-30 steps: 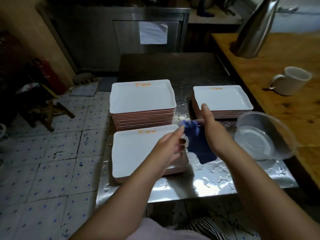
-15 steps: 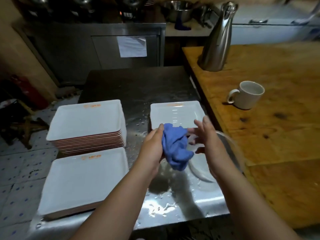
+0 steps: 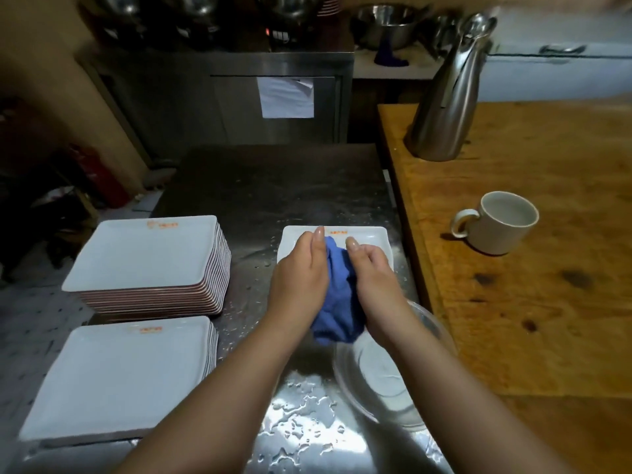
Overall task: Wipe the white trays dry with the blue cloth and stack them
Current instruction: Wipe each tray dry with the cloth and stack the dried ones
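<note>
A bunched blue cloth [image 3: 337, 295] is pressed between my left hand [image 3: 301, 275] and my right hand [image 3: 374, 278], above the wet steel table. Both hands grip it, fingers pointing away from me. Behind them lies a white tray [image 3: 372, 236] on the table's right side, mostly hidden by my hands. On the left stand two stacks of white trays: a tall one [image 3: 147, 258] further back and a lower one [image 3: 116, 374] at the front edge.
A clear plastic bowl [image 3: 386, 378] sits under my right forearm. The steel table [image 3: 273, 193] is wet with drops near the front. To the right is a wooden counter [image 3: 533, 302] with a white mug [image 3: 502, 222] and a steel jug [image 3: 448, 97].
My hands have closed in on the cloth from both sides and squeezed it tighter. The view has shifted right and upward, away from the floor.
</note>
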